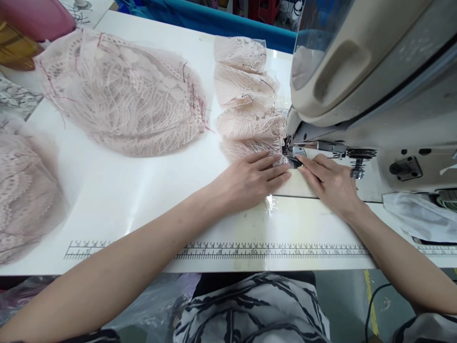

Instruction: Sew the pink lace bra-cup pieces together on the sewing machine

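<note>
Pale pink lace pieces [246, 85] lie in a gathered strip running back from the sewing machine's needle area [287, 145]. My left hand [252, 181] lies palm down on the near end of this lace, its fingers stretched out toward the presser foot. Just right of the foot, my right hand [326, 181] is closed, thumb and forefinger pinched at a small dark thing [295, 162] by the needle plate. What that dark thing is does not show clearly. The sewing machine [360, 62] rises over the right hand.
A large heap of pink lace [124, 95] with red threads covers the left of the white table [117, 190]. Another lace pile [26, 195] sits at the left edge. A printed ruler [271, 250] runs along the front. White cloth [421, 214] lies at right.
</note>
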Available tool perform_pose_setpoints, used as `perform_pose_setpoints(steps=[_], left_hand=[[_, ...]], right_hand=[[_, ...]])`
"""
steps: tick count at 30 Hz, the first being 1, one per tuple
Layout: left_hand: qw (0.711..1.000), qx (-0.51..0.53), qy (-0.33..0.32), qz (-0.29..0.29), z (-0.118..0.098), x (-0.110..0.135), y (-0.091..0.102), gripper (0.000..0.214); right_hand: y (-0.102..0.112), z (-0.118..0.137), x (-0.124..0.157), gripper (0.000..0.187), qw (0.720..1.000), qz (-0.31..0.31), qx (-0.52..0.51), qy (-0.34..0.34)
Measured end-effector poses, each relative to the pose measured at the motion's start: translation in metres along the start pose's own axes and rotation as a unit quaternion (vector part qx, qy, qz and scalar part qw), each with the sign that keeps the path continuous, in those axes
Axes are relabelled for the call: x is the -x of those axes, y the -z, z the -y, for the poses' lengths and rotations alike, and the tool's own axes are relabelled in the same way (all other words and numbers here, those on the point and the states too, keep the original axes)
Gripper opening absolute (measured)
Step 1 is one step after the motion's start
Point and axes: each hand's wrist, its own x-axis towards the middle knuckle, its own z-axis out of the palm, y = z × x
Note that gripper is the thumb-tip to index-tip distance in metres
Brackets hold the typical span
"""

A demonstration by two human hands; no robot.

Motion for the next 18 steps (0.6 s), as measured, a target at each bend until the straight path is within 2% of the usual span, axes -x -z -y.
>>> perform_pose_setpoints(steps=[8,15,18], left_hand=[[1.000,-0.003,0.000,-0.001,0.0001,0.0001,-0.0016,0.039],[1.000,0.004,0.006,0.003,0.0001,-0.0002,-0.0014,0.039],[1.000,0.004,0.009,0.005,0.0002,-0.0003,-0.0014,0.039]], right_hand=[[0.0012,-0.0009,0.0012,0.031,1.000,-0.014,-0.005,-0.011],[0.0022,0.0018,-0.0003,0.032,1.000,-0.002,-0.010,0.002],[0.0016,-0.0006,0.0014,0.032,1.000,-0.001,0.001,-0.022]])
